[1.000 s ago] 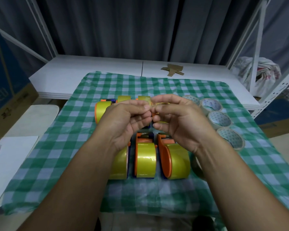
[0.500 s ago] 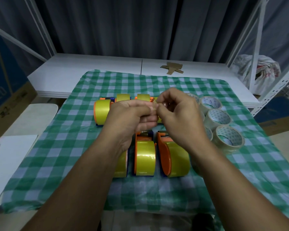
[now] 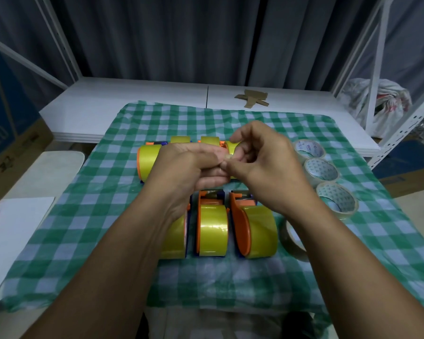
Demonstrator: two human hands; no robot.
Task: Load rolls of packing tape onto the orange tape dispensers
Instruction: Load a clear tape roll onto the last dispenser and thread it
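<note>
Head view: my left hand (image 3: 186, 172) grips an orange dispenser (image 3: 232, 146) above the checked cloth (image 3: 83, 216), my right hand (image 3: 267, 174) pinching its tape end (image 3: 227, 157); spare rolls (image 3: 321, 169) at 3 o'clock. If the pinch slips, tape may snap back onto itself.

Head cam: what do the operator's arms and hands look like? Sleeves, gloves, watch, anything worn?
Left forearm and right forearm are bare to the frame edge; no sleeves in view. Left hand and right hand are ungloved. No watch or bracelet at either wrist. Rings: the fingers overlap, cannot tell.
</note>
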